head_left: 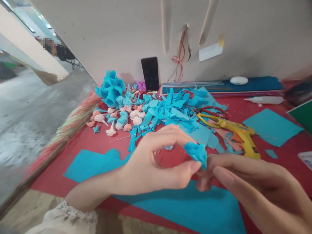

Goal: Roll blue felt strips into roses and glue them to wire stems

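My left hand [156,162] pinches a small rolled blue felt piece [197,153] between thumb and forefinger, low in the middle of the view. My right hand [251,182] comes in from the lower right, its fingertips pressed against the same blue piece from below. Both hands hover over a large blue felt sheet [185,204] lying on the red table cover [246,112].
A heap of blue felt scraps [170,110] and small blue and pink felt flowers [122,113] lies behind. A yellow glue gun [241,133], red-handled scissors [214,112], a black phone [150,73] against the wall, a glue bottle [264,100] and a blue square [271,126] lie at right.
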Available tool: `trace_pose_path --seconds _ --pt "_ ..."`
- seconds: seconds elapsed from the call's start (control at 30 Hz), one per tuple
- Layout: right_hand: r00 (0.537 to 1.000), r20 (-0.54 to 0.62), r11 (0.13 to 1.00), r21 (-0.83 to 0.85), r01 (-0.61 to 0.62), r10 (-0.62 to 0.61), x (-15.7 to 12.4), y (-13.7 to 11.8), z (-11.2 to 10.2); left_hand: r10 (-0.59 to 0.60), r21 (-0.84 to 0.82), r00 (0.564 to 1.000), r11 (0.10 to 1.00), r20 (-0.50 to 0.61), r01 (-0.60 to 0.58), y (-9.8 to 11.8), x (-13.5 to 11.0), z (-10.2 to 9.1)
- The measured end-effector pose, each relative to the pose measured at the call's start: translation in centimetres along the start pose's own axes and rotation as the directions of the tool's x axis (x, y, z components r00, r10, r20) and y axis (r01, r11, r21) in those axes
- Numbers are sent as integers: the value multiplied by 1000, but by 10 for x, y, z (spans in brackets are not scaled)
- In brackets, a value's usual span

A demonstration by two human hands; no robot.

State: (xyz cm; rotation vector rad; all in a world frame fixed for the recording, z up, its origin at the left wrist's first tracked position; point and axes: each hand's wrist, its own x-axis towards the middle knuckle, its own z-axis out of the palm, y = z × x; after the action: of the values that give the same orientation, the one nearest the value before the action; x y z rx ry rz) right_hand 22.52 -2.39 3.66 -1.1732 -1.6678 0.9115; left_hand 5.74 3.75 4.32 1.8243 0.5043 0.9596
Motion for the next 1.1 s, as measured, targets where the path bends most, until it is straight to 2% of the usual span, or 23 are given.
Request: trace_pose_path --seconds 0.17,0.47,0.57,0.8,0.97,1.1 --pt "999 -34 1000 -13 14 -14 -1 1 0 -6 0 1000 1000 -15 6 1 1 1" --pt "996 -84 1000 -14 15 -16 1 2 5 30 58 999 998 42 -33 -5 -1 1" --pt "1000 -19 1000 -12 -19 19 -1 0 2 52 49 997 997 50 -55 -6 -2 1" --pt "997 48 998 12 -61 61 0 2 2 49 57 999 997 23 -50 -7 -2 2" --pt "998 0 998 11 -55 55 -1 1 1 35 52 999 998 36 -37 -6 -2 1" --pt "998 31 998 -12 -63 63 -1 0 -1 51 60 996 997 75 -55 -5 -2 1"
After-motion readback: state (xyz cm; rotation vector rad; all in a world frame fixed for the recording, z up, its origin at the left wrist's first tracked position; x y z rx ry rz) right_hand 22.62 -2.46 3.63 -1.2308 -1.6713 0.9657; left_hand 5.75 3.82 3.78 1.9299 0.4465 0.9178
